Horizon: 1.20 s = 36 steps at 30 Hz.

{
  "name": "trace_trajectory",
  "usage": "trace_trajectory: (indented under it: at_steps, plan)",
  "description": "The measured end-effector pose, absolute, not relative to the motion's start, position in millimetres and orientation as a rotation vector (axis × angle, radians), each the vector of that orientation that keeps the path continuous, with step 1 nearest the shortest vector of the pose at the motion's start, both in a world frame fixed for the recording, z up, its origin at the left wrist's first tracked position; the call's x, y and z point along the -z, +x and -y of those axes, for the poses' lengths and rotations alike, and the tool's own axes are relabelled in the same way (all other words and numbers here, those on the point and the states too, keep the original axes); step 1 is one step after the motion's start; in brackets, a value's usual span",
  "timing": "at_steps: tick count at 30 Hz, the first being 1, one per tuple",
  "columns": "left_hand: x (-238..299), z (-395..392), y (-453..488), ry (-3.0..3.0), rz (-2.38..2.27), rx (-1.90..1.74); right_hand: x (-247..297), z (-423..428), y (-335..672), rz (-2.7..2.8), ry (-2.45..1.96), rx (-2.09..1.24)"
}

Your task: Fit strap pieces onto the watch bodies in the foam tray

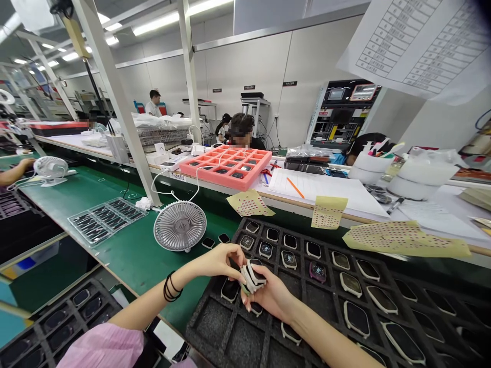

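Observation:
Above the black foam tray (218,335), my right hand (274,294) is wrapped round a small stack of smartwatch bodies (252,276) with pale cases and dark screens. My left hand (222,260), with black bands at the wrist, pinches the stack from its left side. The two hands meet at the stack, and my fingers cover part of it. Several watches sit in the tray's compartments around them, among them one with a purple case (317,272) and some with lit faces (265,249). Below my hands, another watch (229,290) lies partly hidden.
A small grey fan (180,226) stands left of the tray, with two watches (208,243) on the green bench beside it. Further left lies a clear blister tray (107,220). A pink foam tray (226,176) rests on the shelf ahead. People work beyond it.

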State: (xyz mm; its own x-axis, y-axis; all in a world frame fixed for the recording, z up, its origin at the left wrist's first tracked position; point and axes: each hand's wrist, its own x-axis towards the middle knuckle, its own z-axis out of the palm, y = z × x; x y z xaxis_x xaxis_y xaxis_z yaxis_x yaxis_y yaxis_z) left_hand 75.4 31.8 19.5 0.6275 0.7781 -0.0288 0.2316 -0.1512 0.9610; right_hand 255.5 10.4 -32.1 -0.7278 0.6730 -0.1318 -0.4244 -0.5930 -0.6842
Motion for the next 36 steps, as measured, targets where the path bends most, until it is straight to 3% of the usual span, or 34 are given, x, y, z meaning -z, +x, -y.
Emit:
trace_trajectory:
  at_steps: [7, 11, 17, 26, 32, 36]
  plan:
    - [-17.9, -36.4, 74.0, 1.893, -0.852, -0.578, 32.1, -8.4, 255.3, 0.909, -0.534, -2.298]
    - [-8.9, -45.4, 51.8, 2.155, -1.242, -0.51, 30.7, -8.6, 256.7, 0.82, -0.561, -2.278]
    - [34.2, -31.1, 7.7, 2.338, -1.736, -0.295, 30.1, -10.2, 258.8, 0.726, -0.594, -2.299]
    - [85.5, -24.6, -0.4, 2.47, -1.867, 0.042, 30.4, -11.8, 258.6, 0.711, -0.586, -2.293]
    - [87.0, -33.6, -0.6, 2.451, -1.868, -0.097, 31.5, -12.0, 257.5, 0.729, -0.583, -2.288]
    - [57.8, -28.3, 8.5, 2.397, -1.841, -0.465, 29.0, -5.7, 256.9, 0.793, -0.575, -2.077]
